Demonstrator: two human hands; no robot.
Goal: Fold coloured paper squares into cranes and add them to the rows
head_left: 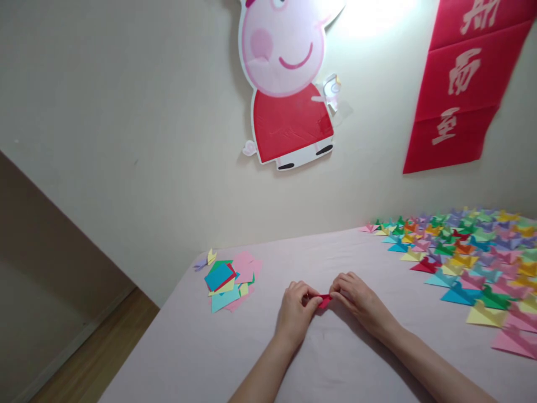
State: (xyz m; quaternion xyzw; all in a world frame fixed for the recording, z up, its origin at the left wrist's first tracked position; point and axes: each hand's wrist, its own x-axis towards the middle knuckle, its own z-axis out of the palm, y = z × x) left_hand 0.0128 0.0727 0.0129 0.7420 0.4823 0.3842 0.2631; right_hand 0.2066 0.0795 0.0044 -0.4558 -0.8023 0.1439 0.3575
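Observation:
A small piece of red folded paper point(324, 301) lies between my two hands on the pale pink table point(188, 347). My left hand point(296, 309) pinches its left end with curled fingers. My right hand point(356, 297) grips its right end, fingers pressed together. Most of the paper is hidden by my fingertips.
A loose stack of coloured paper squares point(230, 280) lies at the left of the table, with two small folded pieces point(205, 260) behind it. Several folded paper shapes in many colours point(470, 260) cover the right side. A cartoon pig cut-out point(289, 84) and a red banner point(461, 84) hang on the wall.

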